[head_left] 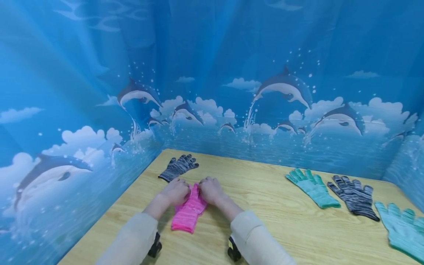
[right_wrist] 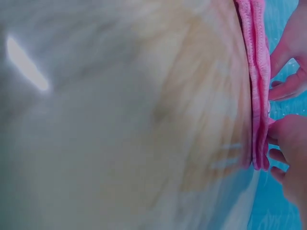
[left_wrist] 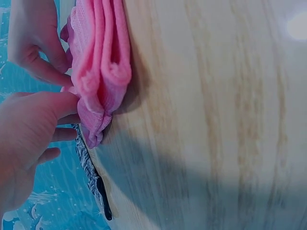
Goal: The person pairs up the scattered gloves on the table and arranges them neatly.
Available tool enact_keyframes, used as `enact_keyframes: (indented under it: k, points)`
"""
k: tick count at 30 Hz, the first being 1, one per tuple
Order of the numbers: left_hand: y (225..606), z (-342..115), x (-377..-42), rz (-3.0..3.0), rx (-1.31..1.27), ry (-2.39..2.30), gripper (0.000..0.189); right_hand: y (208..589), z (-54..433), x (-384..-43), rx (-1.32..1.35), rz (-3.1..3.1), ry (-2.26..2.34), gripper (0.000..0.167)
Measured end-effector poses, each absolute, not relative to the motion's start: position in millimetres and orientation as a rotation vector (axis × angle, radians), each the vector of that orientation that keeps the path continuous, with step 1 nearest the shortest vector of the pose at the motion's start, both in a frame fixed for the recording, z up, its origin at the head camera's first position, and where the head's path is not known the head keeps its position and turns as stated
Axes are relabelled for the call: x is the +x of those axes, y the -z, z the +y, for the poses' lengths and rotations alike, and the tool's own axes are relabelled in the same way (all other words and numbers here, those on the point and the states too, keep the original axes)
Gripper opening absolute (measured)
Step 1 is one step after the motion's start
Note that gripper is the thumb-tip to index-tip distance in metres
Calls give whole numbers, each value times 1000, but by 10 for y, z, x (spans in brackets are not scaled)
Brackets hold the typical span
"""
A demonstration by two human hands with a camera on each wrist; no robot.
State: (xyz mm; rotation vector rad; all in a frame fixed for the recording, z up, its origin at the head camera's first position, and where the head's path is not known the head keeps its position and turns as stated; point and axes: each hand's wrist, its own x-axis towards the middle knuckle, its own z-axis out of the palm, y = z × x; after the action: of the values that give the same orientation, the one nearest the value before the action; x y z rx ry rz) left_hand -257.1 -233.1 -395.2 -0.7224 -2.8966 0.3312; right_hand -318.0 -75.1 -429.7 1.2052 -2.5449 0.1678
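Observation:
A pair of pink knit gloves (head_left: pixel 188 212) lies layered on the table, cuffs toward me. In the left wrist view the pink cloth (left_wrist: pixel 117 72) shows stacked folds with an opening at one end. My left hand (head_left: pixel 176 191) pinches the far left side of the gloves between thumb and fingers. On the opposite side my right hand (head_left: pixel 212 190) pinches the finger end. The right wrist view shows the pink edge (right_wrist: pixel 259 86) with the thumb and fingers of my right hand (right_wrist: pixel 290 151) at it. Some fingertips are hidden behind the cloth.
Just beyond my left hand lies a grey-black knit glove (head_left: pixel 179 167). To the right are a green glove (head_left: pixel 313 187), another grey-black glove (head_left: pixel 354 197) and a second green glove (head_left: pixel 402 228). A blue dolphin-print curtain (head_left: pixel 212 73) borders the wooden table (head_left: pixel 258 191).

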Motion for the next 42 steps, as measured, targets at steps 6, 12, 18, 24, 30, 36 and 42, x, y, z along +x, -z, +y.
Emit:
enact_keyframes:
  k: [6, 12, 18, 24, 30, 36, 42]
  points:
    - [3972, -2350, -2574, -2888, -708, -345, 12, 4254, -775, -3113, 1221, -2336, -154, 14]
    - [3982, -2345, -2590, -2886, -706, -349, 11, 4227, -782, -3072, 1208, -2509, -81, 15]
    - [3969, -2337, -2580, -2884, -698, -355, 12, 4253, -758, -3103, 1284, -2411, -136, 15]
    - [3970, -2325, -2569, -2907, -684, -360, 10, 4260, -738, -3110, 1288, -2461, -83, 18]
    - [4002, -2323, -2563, -2964, -628, -329, 21, 4257, -689, -3120, 1318, -2425, -40, 21]
    - [4006, -2312, -2555, -2963, -626, -340, 24, 4308, -671, -3166, 1341, -2339, -26, 22]
    - [3988, -2317, -2549, -2968, -625, -299, 23, 4260, -681, -3118, 1362, -2483, 35, 25]
